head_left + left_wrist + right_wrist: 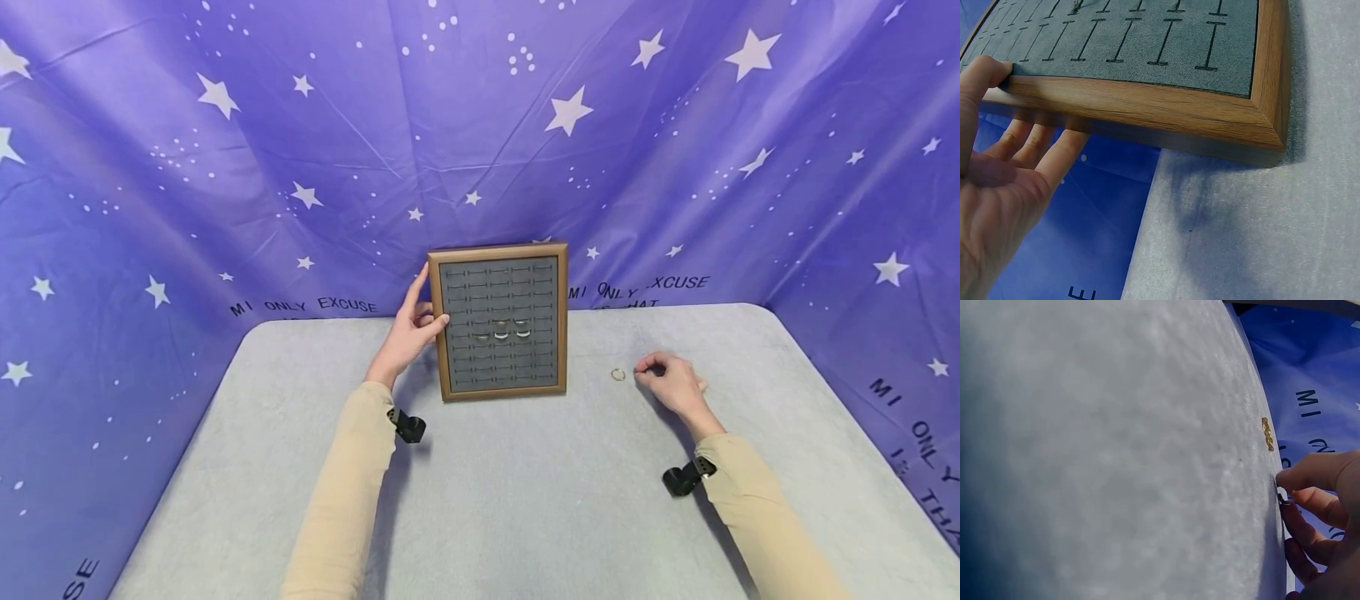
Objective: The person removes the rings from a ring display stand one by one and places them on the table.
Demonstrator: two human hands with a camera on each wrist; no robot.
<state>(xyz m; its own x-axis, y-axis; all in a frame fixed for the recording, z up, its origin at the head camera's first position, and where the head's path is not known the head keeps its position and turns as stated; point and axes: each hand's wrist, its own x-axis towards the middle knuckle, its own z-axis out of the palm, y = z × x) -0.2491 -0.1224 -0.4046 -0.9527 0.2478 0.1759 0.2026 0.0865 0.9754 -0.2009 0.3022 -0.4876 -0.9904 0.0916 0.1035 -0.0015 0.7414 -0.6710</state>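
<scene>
A wood-framed ring display board [498, 287] with dark grey slotted padding stands propped upright on the table. Several rings [501, 335] sit in its slots around the middle. My left hand [411, 337] grips the board's left edge, thumb on the front and fingers behind; the left wrist view shows this grip on the wooden frame [1147, 106]. To the board's right, my right hand [672, 385] pinches a small ring [1283, 499] just at the tabletop, mostly hidden by the fingers. A gold, twisted-looking ring [618, 375] lies on the table just left of that hand.
The table [510, 500] has a pale grey cloth-like surface and rounded back corners. A purple star-printed curtain [480, 125] hangs behind it and along both sides. Both wrists carry a black camera [409, 427].
</scene>
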